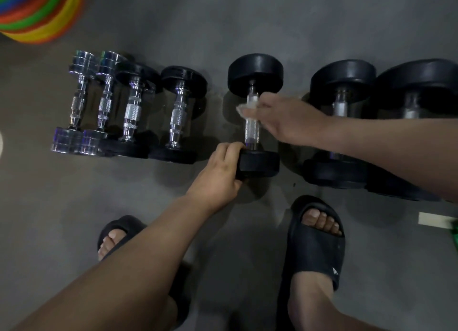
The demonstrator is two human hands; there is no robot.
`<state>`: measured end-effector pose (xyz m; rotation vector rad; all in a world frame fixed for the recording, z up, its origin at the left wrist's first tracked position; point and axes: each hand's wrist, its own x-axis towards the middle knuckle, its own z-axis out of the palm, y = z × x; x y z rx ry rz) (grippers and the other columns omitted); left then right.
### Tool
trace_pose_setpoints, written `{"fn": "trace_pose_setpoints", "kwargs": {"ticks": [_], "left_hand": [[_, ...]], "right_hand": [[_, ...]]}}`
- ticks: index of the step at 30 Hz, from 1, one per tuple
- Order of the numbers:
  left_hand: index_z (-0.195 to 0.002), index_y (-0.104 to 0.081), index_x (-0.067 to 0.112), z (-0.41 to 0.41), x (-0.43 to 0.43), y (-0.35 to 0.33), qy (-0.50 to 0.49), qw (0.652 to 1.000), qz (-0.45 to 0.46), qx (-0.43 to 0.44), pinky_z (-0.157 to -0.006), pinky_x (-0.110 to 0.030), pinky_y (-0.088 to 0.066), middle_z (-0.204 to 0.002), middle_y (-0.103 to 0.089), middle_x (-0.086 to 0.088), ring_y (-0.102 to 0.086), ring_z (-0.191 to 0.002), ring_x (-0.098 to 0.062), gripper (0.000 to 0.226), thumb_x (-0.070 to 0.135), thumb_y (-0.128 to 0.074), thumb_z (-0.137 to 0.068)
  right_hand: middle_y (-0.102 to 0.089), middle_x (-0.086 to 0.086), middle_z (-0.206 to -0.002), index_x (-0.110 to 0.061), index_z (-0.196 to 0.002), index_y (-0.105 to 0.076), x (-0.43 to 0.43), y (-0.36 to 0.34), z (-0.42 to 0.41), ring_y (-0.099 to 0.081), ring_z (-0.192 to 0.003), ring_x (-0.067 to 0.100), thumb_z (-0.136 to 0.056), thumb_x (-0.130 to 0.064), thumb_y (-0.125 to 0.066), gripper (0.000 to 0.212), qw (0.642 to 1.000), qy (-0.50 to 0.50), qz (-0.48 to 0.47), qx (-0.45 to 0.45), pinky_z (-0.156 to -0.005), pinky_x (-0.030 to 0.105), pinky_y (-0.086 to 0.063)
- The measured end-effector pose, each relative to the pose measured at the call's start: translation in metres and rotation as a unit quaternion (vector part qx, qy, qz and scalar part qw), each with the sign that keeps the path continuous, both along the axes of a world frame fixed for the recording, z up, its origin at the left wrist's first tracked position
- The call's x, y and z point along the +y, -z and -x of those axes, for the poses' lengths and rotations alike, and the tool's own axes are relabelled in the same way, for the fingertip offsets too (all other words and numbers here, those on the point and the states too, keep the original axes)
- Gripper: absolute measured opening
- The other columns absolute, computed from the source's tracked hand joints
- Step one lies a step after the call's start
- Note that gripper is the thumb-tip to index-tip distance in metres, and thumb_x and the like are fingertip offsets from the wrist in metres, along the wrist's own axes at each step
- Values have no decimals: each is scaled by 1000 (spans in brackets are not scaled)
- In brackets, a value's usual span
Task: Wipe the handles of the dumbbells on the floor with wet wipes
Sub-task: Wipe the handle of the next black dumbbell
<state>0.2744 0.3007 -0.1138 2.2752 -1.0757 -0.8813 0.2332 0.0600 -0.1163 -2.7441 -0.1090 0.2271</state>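
Observation:
Several dumbbells lie in a row on the grey floor. The middle one, a black-ended dumbbell (255,74), has a chrome handle (251,132). My left hand (220,172) grips its near black end (260,163). My right hand (285,120) holds a white wet wipe (244,107) wrapped against the upper part of that handle. To the left lie two chrome dumbbells (74,103) and two small black-ended dumbbells (181,112). Two larger black dumbbells (342,122) lie to the right, partly hidden by my right forearm.
A stack of coloured discs (37,11) sits at the top left. My feet in black slides (314,244) stand close in front of the row. A white and green packet (438,219) lies at the right edge.

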Motion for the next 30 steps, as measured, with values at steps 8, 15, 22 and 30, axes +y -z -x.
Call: {"fn": "trace_pose_setpoints", "kwargs": {"ticks": [8, 15, 22, 30], "left_hand": [[-135, -37, 20, 1, -2, 0, 17, 1000, -1, -20, -101, -41, -44, -128, -39, -2, -42, -120, -22, 63, 8, -66, -81], [-123, -55, 21, -12, -11, -21, -58, 991, -2, 118, -96, -20, -39, -119, -51, 2, -52, -111, -12, 51, 28, -56, -72], [-134, -49, 17, -33, -41, -35, -237, 957, 103, 133, -78, -3, -43, -118, -58, 5, -59, -98, -1, 49, 4, -61, -88], [-100, -75, 18, -43, -59, -22, -249, 960, 50, 116, -77, -18, -52, -85, -72, 10, -67, -78, -5, 15, 13, -66, -90]], "right_hand": [[-54, 7, -100, -25, -147, -49, -7, 3, 11, -51, -76, 19, -98, -23, -42, 49, 988, -154, 13, -18, -58, 31, -43], [-53, 0, -103, -29, -136, -56, 3, 0, 8, -49, -75, 14, -102, -49, -28, 48, 997, 47, -54, 15, -64, 29, -40], [-65, -14, -95, -42, -113, -51, 9, -21, 11, -62, -84, 6, -93, -22, -63, 31, 955, 146, -238, 104, -79, 33, -56], [-72, -5, -89, -30, -96, -59, 18, -26, 5, -68, -77, 6, -92, -19, -69, 16, 874, 283, -386, 84, -69, 16, -52]]}}
